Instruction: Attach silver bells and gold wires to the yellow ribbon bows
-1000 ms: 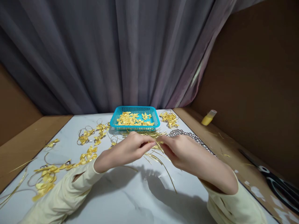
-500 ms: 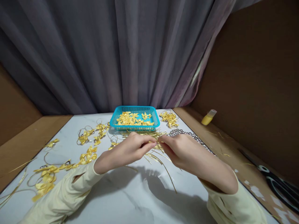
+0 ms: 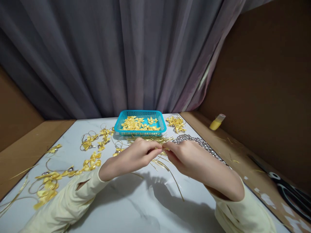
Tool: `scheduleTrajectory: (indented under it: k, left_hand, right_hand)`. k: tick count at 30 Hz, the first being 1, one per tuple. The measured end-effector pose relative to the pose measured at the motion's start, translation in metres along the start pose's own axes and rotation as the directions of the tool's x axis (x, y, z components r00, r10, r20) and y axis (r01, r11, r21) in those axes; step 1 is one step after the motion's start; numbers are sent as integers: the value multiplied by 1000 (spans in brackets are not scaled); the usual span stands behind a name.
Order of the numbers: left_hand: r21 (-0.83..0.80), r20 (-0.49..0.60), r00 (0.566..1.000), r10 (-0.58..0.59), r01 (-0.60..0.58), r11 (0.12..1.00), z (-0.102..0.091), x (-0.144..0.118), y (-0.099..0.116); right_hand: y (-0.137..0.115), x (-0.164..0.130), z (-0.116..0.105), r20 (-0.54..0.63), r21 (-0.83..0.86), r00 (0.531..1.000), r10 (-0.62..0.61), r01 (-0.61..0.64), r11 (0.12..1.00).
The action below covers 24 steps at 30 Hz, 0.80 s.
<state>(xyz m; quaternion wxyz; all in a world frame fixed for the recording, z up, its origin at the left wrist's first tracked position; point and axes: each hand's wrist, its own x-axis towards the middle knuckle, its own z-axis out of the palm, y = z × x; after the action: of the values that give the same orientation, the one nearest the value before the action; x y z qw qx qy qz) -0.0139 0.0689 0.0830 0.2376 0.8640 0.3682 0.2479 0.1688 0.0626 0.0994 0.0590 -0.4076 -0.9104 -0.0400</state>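
My left hand (image 3: 138,154) and my right hand (image 3: 188,157) meet over the middle of the table, thumbs and forefingers pinched and fingertips touching. Whatever is between the fingertips is too small and covered to make out. Under and behind them lies a loose heap of thin gold wire ties (image 3: 167,165), some curving toward me. Beyond the heap stands a blue mesh basket (image 3: 138,132) holding yellow ribbon bows (image 3: 132,123). Close to my right hand is a pile of shiny silver bells (image 3: 198,141).
Tied bows with bells and gold loops (image 3: 47,189) are scattered on the left, with another cluster (image 3: 176,123) at the back right. A yellow bottle (image 3: 217,122) and black-handled scissors (image 3: 291,194) lie at the right. A grey curtain (image 3: 138,58) hangs behind.
My right hand has shifted slightly left, closing the small gap between the fingertips. My left hand stays nearly in place, still pinched.
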Motion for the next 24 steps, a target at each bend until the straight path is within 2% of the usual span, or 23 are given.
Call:
scheduleTrajectory:
  k: [7, 24]
  left_hand:
    - [24, 25, 1000, 1, -2, 1000, 2, 0, -1]
    - [6, 0, 1000, 12, -12, 1000, -1, 0, -2]
  right_hand:
    - [2, 1, 2, -35, -21, 999, -25, 24, 999]
    - [5, -2, 0, 7, -37, 1000, 1, -1, 999]
